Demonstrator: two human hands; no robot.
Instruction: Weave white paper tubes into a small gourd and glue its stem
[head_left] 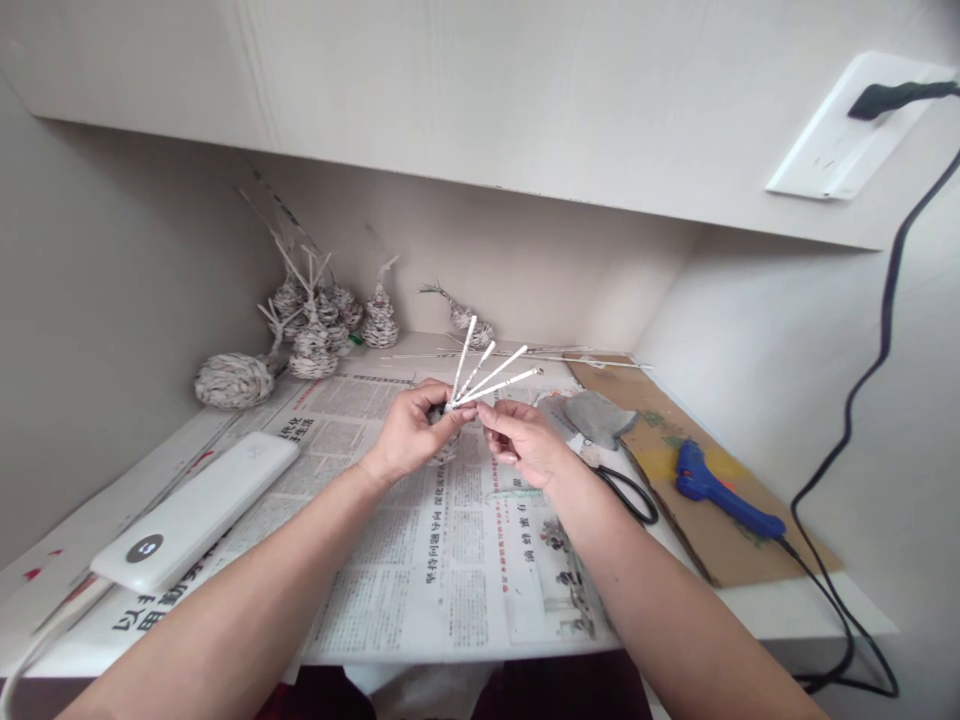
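Note:
My left hand [412,425] is closed around a small woven paper piece [448,450], mostly hidden behind the fingers and thumb. Several thin rolled-paper sticks [487,375] fan up and to the right from the top of it. Close beside the left thumb, my right hand [521,435] has its thumb and forefinger pinched together near the base of the sticks. Whatever lies in that pinch is too small to make out. Both hands are above the newspaper [405,560] spread on the table.
Woven paper gourds [313,340] stand at the back left, near a round woven piece [234,380]. A white power bank [199,510] lies left. On the right are cardboard [697,540], a blue glue gun [724,490] with its black cord, a grey cloth [600,418] and a black scissor-like handle [630,495].

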